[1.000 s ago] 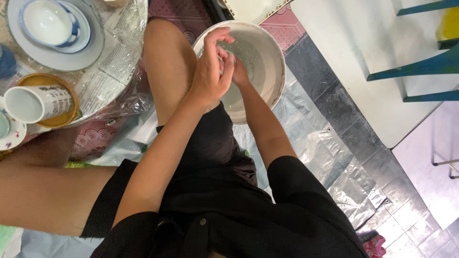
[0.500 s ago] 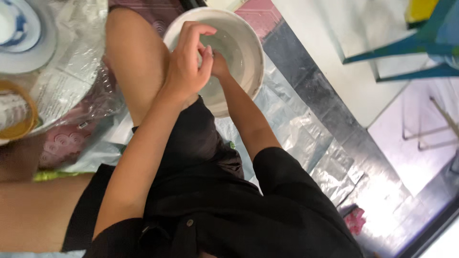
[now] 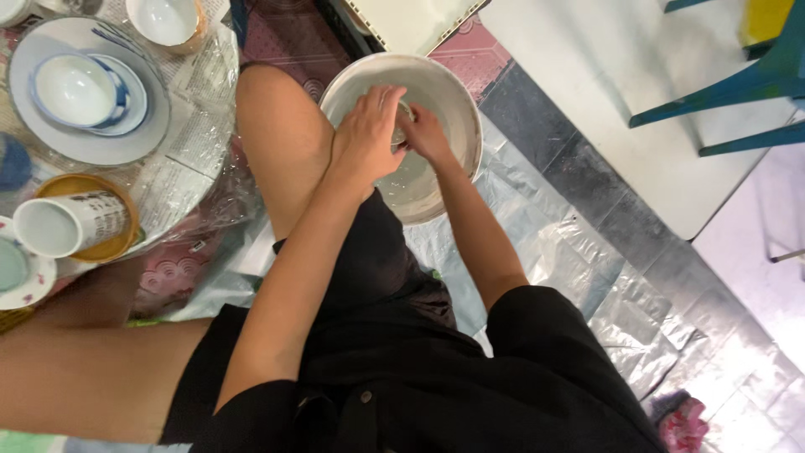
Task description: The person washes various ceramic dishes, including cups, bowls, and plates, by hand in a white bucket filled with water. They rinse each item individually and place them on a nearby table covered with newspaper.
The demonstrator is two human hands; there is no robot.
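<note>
White basin (image 3: 457, 101) sits on silver plastic sheeting (image 3: 587, 260) on the floor, just beyond the person's bare knee (image 3: 272, 126). Both hands are inside it. Left hand (image 3: 365, 134) arches over, fingers curled down; right hand (image 3: 423, 134) closes beneath it. A small object (image 3: 402, 113) shows between them, mostly hidden; kind cannot be told. Left of the knee: stacked white-and-blue dishes (image 3: 75, 92) and a white mug (image 3: 71, 225) lying on its side.

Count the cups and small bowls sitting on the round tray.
4: a blue-rimmed bowl on the grey plate, a white bowl at the top, a mug lying sideways, a cup at the left edge. Others may sit out of view.
</note>
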